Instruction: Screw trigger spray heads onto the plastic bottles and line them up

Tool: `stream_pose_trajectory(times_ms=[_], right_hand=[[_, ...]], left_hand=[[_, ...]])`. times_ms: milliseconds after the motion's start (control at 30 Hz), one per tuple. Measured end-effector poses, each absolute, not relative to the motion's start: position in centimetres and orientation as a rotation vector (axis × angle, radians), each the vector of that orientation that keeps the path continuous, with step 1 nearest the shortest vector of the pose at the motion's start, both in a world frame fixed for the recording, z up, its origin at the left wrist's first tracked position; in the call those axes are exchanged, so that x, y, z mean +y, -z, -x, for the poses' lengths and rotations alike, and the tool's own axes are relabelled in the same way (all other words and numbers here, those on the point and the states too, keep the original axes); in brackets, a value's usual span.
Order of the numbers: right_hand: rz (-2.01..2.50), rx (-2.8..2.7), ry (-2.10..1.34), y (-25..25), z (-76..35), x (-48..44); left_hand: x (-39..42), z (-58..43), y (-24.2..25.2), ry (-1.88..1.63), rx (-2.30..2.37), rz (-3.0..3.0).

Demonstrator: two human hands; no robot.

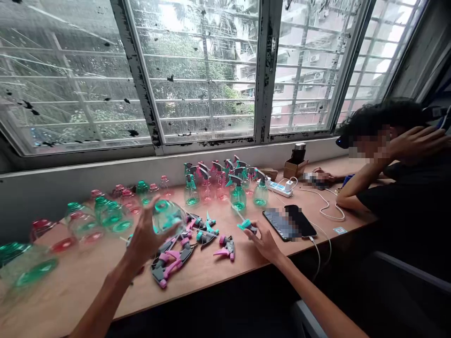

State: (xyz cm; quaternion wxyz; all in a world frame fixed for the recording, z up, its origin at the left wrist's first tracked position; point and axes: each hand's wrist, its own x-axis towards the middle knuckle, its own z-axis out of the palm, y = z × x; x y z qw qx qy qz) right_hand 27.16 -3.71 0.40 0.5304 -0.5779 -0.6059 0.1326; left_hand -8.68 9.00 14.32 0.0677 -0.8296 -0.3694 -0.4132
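My left hand [147,234] is closed around a clear green-tinted spray bottle [169,219], which is tilted with its open neck toward me. In my right hand [263,241] is a teal and grey trigger sprayer [247,226], its thin tube pointing up and left. The bottle and the sprayer are apart. Between my hands lies a pile of loose pink, teal and grey trigger sprayers [179,256], with a single pink and grey sprayer [227,248] at its right. Several bottles with sprayers fitted [238,195] stand upright behind.
Several bottles without sprayers [116,216], green and pink, fill the table's left side. Two phones [282,224], cables and a white power strip [281,188] lie at right. Another person [394,173] sits at the right end, elbow on the table. Windows [207,70] line the back.
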Motion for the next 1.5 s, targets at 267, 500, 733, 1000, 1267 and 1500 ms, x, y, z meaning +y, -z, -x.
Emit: stream_pose_trajectory(times_ms=[267, 500, 733, 1000, 1267, 1500], right_hand=[[1.215, -1.637, -0.830, -8.0, -28.2, -13.4], [1.294, -1.861, -0.912, -11.3, -27.8, -16.1], [1.322, -1.909, -1.025, -9.8, -27.2, -14.9], [1.146, -1.791, -1.292, -4.3, -23.3, -11.8], [1.177, -1.697, -1.369, -0.1, -21.7, -10.1], [1.336, -1.947, -1.235, 1.2, -21.5, -9.9]], left_hand=[[-3.0, 7.5, -11.4, 0.912, -0.735, 2.678], [-5.5, 7.5, -9.3, 0.796, -0.828, 2.761], [-5.6, 7.9, -5.0, 0.684, -0.827, 2.975], [-7.7, 4.6, -5.2, 0.250, -1.077, 3.638], [-7.1, 4.3, -3.2, -0.008, -1.534, 3.706], [-6.7, 4.4, 1.6, -0.119, -1.489, 3.901]])
